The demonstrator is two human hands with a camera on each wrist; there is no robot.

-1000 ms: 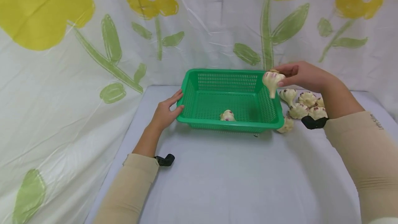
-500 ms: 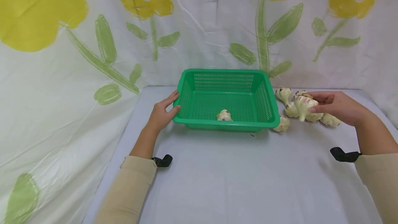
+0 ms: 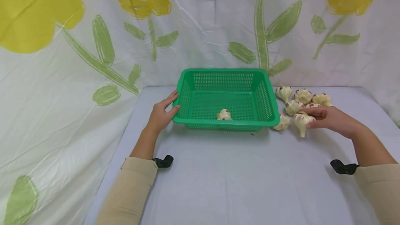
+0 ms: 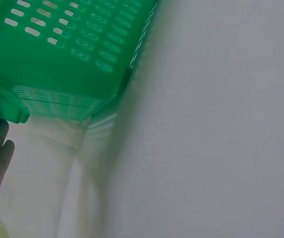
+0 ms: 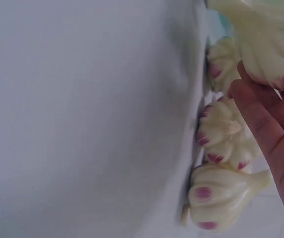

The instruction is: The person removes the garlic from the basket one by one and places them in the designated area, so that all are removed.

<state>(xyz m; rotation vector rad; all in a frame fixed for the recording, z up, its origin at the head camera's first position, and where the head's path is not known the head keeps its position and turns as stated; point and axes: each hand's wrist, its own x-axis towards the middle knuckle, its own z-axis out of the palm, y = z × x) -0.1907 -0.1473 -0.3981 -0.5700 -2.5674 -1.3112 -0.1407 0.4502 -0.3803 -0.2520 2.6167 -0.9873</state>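
A green plastic basket [image 3: 221, 123] with slotted walls stands at the table's back, one garlic bulb [image 3: 224, 114] lying inside near its front wall. My left hand [image 3: 158, 115] touches the left rim, its fingers extended; the left wrist view has the fingertips [image 4: 2, 136] just under the rim's edge. In my right hand [image 3: 335, 121], thumb and fingers pinch a second garlic bulb [image 3: 301, 123] with its stem pointing down. This held bulb, cream with purple streaks, fills the top corner of the right wrist view, with other bulbs [image 5: 226, 131] behind the fingers.
Several garlic bulbs [image 3: 302, 95] lie in a cluster right of the basket, one [image 3: 282, 122] close against its front right corner. A white cloth covers the table [image 3: 218, 176]. Behind it hangs a flower-printed curtain [image 3: 203, 37].
My right hand has carried the garlic bulb from above the basket's right rim out to the right and down to the front of the cluster. My left hand has stayed at the left rim.
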